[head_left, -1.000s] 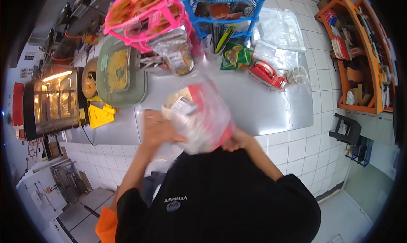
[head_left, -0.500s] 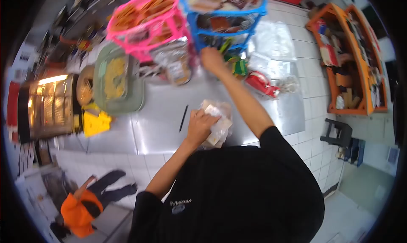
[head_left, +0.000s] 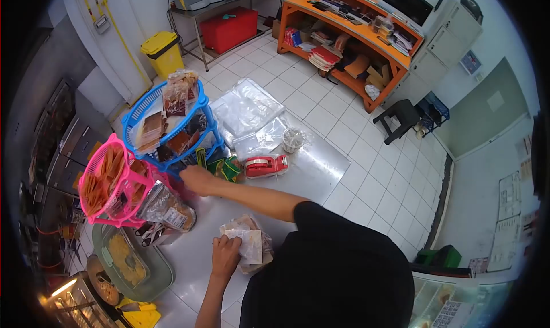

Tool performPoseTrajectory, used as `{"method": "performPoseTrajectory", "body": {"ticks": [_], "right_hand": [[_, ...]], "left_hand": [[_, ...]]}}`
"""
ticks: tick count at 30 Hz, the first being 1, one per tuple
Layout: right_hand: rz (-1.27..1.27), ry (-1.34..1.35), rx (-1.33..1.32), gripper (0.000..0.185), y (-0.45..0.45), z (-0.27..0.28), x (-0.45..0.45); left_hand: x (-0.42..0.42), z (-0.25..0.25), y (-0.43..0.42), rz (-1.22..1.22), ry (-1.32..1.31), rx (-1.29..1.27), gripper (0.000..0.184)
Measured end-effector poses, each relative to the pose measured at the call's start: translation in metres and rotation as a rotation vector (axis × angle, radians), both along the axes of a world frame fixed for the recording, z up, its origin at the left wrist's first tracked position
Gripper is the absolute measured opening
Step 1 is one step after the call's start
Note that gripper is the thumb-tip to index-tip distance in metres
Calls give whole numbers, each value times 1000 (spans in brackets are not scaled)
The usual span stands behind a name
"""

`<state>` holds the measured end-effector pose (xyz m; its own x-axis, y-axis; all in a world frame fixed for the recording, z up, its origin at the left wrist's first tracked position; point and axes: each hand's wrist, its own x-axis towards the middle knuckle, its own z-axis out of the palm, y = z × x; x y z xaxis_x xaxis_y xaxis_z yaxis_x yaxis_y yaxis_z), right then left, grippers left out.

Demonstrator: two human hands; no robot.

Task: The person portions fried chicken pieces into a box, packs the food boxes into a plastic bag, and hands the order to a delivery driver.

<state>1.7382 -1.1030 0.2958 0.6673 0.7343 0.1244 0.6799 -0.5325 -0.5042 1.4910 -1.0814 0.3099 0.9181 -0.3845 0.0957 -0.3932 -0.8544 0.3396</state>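
Note:
My left hand [head_left: 226,255] lies at the left edge of a clear plastic packet with pale contents [head_left: 250,247], its fingers curled and gripping the packet on the metal table. My right hand [head_left: 196,180] reaches across to the foot of the blue tiered basket [head_left: 165,134], beside the green-and-yellow bag [head_left: 224,168]. Its fingertips are hidden, so what they touch cannot be made out. Close to that hand are a silvery packet with a label [head_left: 172,213] and a red tape dispenser [head_left: 266,165].
A pink basket of orange packets [head_left: 109,179] and a green tub of yellow food [head_left: 127,260] stand on the left. Clear bags [head_left: 246,107] and a plastic cup [head_left: 293,139] lie beyond the dispenser. An orange shelf unit [head_left: 344,36] and a black stool [head_left: 397,118] are farther off.
The view has swung to the right. Since a second ago, the packet has gone from being held up to lying on the table, and my right hand has moved from it to the blue basket.

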Motion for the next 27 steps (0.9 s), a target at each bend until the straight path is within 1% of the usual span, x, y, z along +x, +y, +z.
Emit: {"method": "performPoseTrajectory", "body": {"ticks": [1,3,4,5,6,7,8,10,11,12,13,14,15,16,17,18,19,20,21,22,24,25,26,27], "right_hand": [[81,40,56,7,-24,21,-2],[52,362,369,8,-89,67,-19],[34,665,380,10,-122,75,-28],[150,938,300,14,-154,74,-31],[283,1032,181,12,-180,71,-46],[313,1222,79,16,-194,68,-70],[330,1398,31,15,-199,60,-98],[303,1609,-21,17,-193,47,-157],[256,1575,31,16,-184,29,-183],[211,1540,84,17,-173,16,-196],[226,1544,76,17,-160,20,-198],[16,1497,75,17,-148,30,-203],[-188,1446,73,20,-143,34,-209],[-169,1469,61,20,-143,33,-215],[-198,1255,169,19,-144,31,-222],[-211,1052,264,20,-146,29,-232],[-237,1071,359,20,-146,-4,-242],[-258,1092,449,22,-145,-38,-251],[-315,1188,502,19,-146,-48,-255],[-381,1287,546,18,-147,-45,-254],[-338,1364,586,15,-151,-26,-247],[-328,1433,629,14,-150,-20,-245],[-331,1499,672,13,-150,-14,-244],[-328,1461,630,12,-152,-3,-241]], "left_hand": [[-2,6,1,4,-1,-2,17],[-8,16,2,140,98,-144,18],[-10,14,3,154,95,-151,18],[-13,11,5,274,185,-242,21],[-16,9,5,393,276,-331,26],[-14,20,4,425,326,-390,28],[-12,32,3,440,327,-398,28],[-9,47,2,405,479,-382,37],[-16,30,5,436,492,-334,40],[-20,34,0,451,494,-334,40],[-24,42,-8,527,438,-255,40],[-30,50,-19,604,387,-174,42],[-33,55,-32,623,399,-170,42],[-35,62,-47,720,419,-69,42],[-38,67,-60,826,445,30,43],[-41,69,-70,861,375,-31,40],[-46,68,-79,906,310,-83,38],[-50,57,-87,964,183,-117,39],[-52,47,-93,995,69,-127,40],[-50,52,-100,1063,57,-221,42],[-52,48,-108,1139,-25,-332,44],[-54,48,-110,1165,-14,-374,42],[-56,42,-110,1185,-54,-417,36],[-58,35,-112,1220,-84,-491,31]]}}
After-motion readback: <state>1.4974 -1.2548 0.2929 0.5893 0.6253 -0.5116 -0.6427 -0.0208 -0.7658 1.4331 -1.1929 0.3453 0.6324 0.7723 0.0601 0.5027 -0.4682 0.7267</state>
